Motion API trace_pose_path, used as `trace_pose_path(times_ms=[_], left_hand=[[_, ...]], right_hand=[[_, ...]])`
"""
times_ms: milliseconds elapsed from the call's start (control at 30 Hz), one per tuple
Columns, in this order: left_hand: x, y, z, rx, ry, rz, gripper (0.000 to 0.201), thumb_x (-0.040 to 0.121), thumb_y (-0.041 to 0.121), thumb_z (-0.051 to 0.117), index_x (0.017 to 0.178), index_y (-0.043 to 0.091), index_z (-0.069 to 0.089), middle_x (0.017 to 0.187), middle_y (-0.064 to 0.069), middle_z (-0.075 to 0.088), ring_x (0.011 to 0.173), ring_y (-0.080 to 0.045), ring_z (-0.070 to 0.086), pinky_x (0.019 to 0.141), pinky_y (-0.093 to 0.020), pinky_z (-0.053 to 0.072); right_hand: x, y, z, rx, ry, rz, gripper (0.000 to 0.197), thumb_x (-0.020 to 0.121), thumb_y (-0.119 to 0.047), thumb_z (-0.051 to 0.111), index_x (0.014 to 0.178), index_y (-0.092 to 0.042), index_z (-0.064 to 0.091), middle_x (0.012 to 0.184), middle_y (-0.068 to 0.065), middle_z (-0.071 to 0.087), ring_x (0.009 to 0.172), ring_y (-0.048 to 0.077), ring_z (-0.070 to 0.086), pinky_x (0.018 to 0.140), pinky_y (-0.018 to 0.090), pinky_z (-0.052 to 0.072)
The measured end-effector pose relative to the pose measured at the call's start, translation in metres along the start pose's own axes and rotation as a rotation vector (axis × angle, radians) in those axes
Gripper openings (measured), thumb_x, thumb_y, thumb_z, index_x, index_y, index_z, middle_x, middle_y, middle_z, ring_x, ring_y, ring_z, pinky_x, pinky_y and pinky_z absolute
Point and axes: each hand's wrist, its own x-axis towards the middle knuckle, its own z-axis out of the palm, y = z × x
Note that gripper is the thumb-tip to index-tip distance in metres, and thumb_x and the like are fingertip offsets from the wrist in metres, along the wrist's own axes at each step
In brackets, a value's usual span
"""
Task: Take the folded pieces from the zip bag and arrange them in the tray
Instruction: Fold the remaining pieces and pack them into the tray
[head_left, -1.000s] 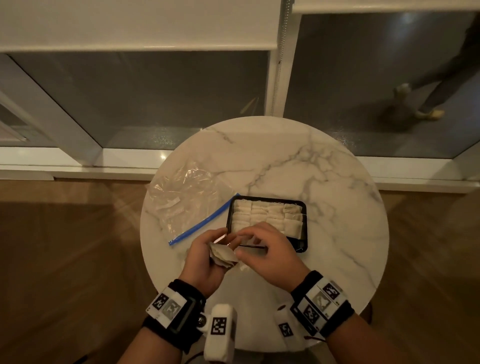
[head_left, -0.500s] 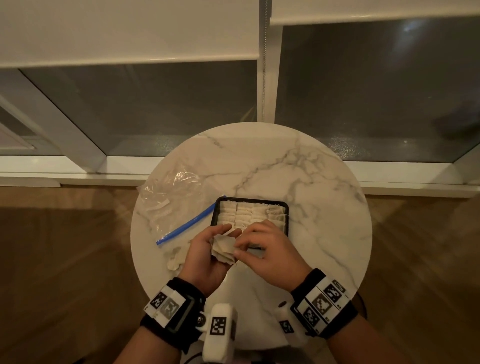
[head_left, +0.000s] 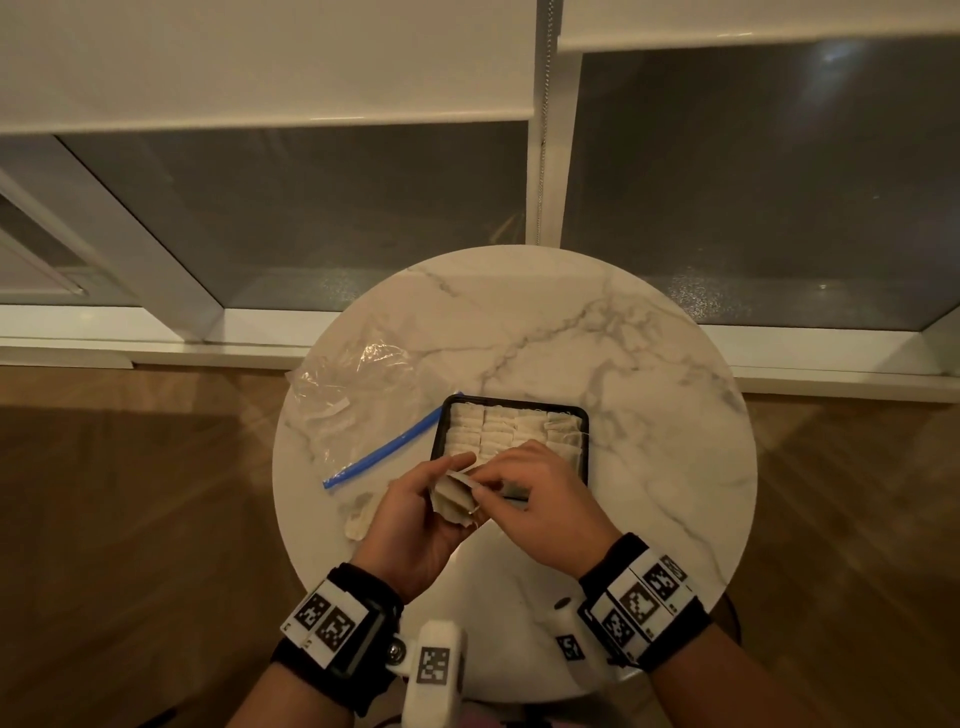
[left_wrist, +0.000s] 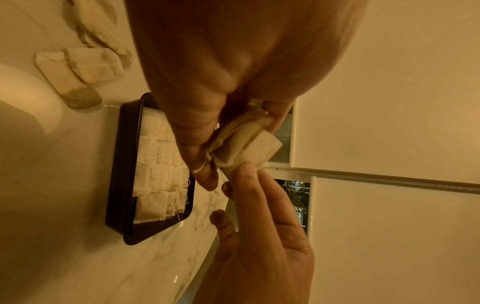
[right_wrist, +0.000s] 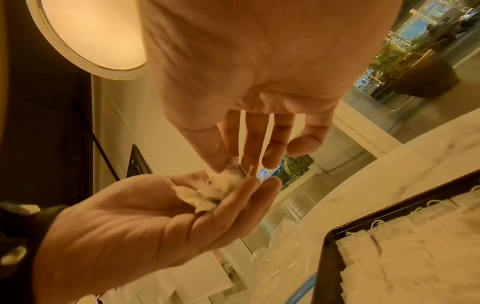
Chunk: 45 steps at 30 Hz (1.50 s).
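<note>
Head view, nearest first: the left hand (head_left: 410, 519) cups a small bundle of folded pieces (head_left: 454, 496) in a curled grip, above the near part of the table (head_left: 649, 467), while the right hand (head_left: 540, 499) pinches the top piece between thumb and fingertips (left_wrist: 244, 172), its other fingers loose. My guess is that 1 piece is being peeled off for placing.

Just beyond the hands sits the tray (head_left: 439, 431), black, its far part already lined with rows of pieces (the near strip is hidden by the hands). 2 or so loose pieces (head_left: 358, 519) lie on the table left of the left hand. Farther left the zip bag (head_left: 353, 395) lies flat, its blue seal pointing at the tray.

Risks, as I judge them: the pieces look thin and carry strings, so a pull on 1 could drag a neighbour out of the bundle or unfold it. A tangled string could also disturb the rows when the piece goes down. The pinched piece touches both hands, well short of any open slot.
</note>
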Motion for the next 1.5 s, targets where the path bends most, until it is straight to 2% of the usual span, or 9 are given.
trace_pose_path(times_ms=[167, 267, 400, 600, 733, 833, 1000, 1333, 1500], left_hand=[[0.005, 0.010, -0.006, -0.042, -0.037, -0.028, 0.048, 0.074, 0.019, 0.068, 0.117, -0.002, 0.063, 0.119, -0.029, 0.068, 0.101, -0.035, 0.071, 0.104, -0.047, 0.049], [0.008, 0.017, -0.009, -0.011, -0.070, -0.042, 0.048, 0.081, 0.018, 0.067, 0.124, -0.003, 0.060, 0.125, -0.028, 0.066, 0.108, -0.034, 0.067, 0.101, -0.043, 0.051], [0.016, 0.022, -0.013, 0.076, -0.087, -0.033, 0.043, 0.092, 0.018, 0.064, 0.129, -0.004, 0.061, 0.125, -0.026, 0.067, 0.106, -0.031, 0.068, 0.100, -0.040, 0.053], [0.030, 0.026, -0.019, 0.226, -0.134, -0.018, 0.040, 0.098, 0.028, 0.062, 0.128, 0.002, 0.060, 0.111, -0.018, 0.068, 0.085, -0.022, 0.070, 0.079, -0.033, 0.058], [0.038, 0.025, -0.019, 0.478, -0.107, 0.064, 0.021, 0.096, 0.022, 0.064, 0.112, 0.008, 0.065, 0.095, -0.008, 0.070, 0.085, -0.018, 0.069, 0.078, -0.030, 0.058], [0.044, 0.025, -0.017, 0.666, -0.094, 0.145, 0.021, 0.097, 0.023, 0.064, 0.109, 0.006, 0.067, 0.092, -0.008, 0.070, 0.081, -0.015, 0.066, 0.071, -0.025, 0.056], [0.052, 0.024, -0.017, 0.713, -0.089, 0.176, 0.018, 0.098, 0.023, 0.061, 0.103, 0.008, 0.070, 0.093, -0.009, 0.070, 0.077, -0.014, 0.065, 0.068, -0.022, 0.054], [0.073, 0.025, -0.053, 0.803, 0.145, 0.172, 0.013, 0.097, 0.023, 0.062, 0.101, 0.014, 0.071, 0.099, -0.010, 0.072, 0.085, -0.024, 0.067, 0.076, -0.037, 0.058], [0.097, 0.023, -0.074, 0.987, 0.372, 0.237, 0.009, 0.092, 0.025, 0.068, 0.098, 0.017, 0.066, 0.094, -0.003, 0.069, 0.080, -0.020, 0.067, 0.079, -0.040, 0.059]], right_hand=[[0.009, -0.002, -0.001, 0.088, 0.060, 0.101, 0.010, 0.091, -0.033, 0.066, 0.093, -0.030, 0.076, 0.086, -0.019, 0.068, 0.090, 0.003, 0.058, 0.079, 0.022, 0.044], [0.014, -0.005, -0.002, 0.124, 0.078, 0.166, 0.007, 0.088, -0.028, 0.068, 0.087, -0.027, 0.075, 0.081, -0.015, 0.067, 0.085, 0.004, 0.059, 0.071, 0.014, 0.039], [0.020, -0.004, -0.002, 0.211, 0.104, 0.255, 0.007, 0.087, -0.019, 0.068, 0.084, -0.023, 0.073, 0.078, -0.014, 0.067, 0.080, 0.004, 0.062, 0.065, 0.011, 0.042], [0.023, 0.000, -0.004, 0.284, 0.173, 0.330, 0.011, 0.088, -0.015, 0.069, 0.082, -0.024, 0.069, 0.078, -0.011, 0.068, 0.079, 0.002, 0.063, 0.068, 0.011, 0.046], [0.023, 0.007, -0.003, 0.285, 0.148, 0.429, 0.015, 0.087, -0.024, 0.071, 0.092, -0.036, 0.065, 0.086, -0.011, 0.067, 0.083, 0.003, 0.064, 0.069, 0.011, 0.045], [0.024, 0.009, -0.002, 0.242, 0.102, 0.431, 0.019, 0.087, -0.031, 0.071, 0.103, -0.040, 0.066, 0.096, -0.018, 0.066, 0.089, 0.002, 0.062, 0.073, 0.013, 0.047], [0.030, 0.015, -0.002, 0.194, 0.108, 0.409, 0.015, 0.089, -0.020, 0.069, 0.093, -0.034, 0.070, 0.087, -0.018, 0.067, 0.084, 0.000, 0.060, 0.072, 0.011, 0.044], [0.032, 0.059, -0.024, 0.190, 0.291, 0.595, 0.014, 0.087, -0.007, 0.068, 0.091, -0.020, 0.072, 0.090, -0.012, 0.069, 0.077, -0.008, 0.060, 0.068, 0.006, 0.045], [0.035, 0.092, -0.031, -0.034, 0.117, 0.683, 0.015, 0.088, -0.010, 0.065, 0.099, -0.018, 0.071, 0.091, -0.006, 0.067, 0.080, 0.008, 0.062, 0.074, 0.019, 0.047]])
